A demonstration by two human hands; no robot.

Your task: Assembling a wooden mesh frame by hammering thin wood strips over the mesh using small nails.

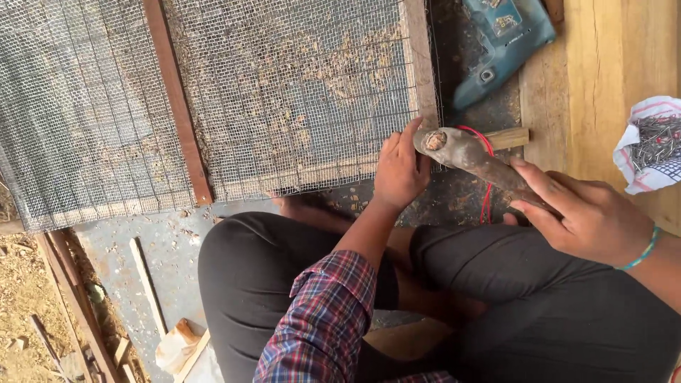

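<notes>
**Mesh pinned at the frame corner while a hammer is held ready**

Head view: The left hand (401, 170) is pressed flat-fingered against the corner of a wooden frame (425, 64), its fingers (410, 135) resting on the edge of the wire mesh (284, 92) stretched over it. The mesh appears to be held taut there so that it lies against the wood; whether a nail is pinched under the fingertips cannot be told. The right hand (582, 213) is clenched around the handle of a hammer (468, 152), whose worn head is held just beside the left fingertips, directly above the frame corner, seemingly poised for striking.

Behind the hammer head a red wire (488, 184) is looped, and a small wooden strip (507, 138) lies just beyond it. Farther from the fingers, a blue power tool (500, 42) is set aside. To the right of the gripping hand, an opened paper packet of nails (656, 142) is kept within reach on a wooden plank (603, 85).
</notes>
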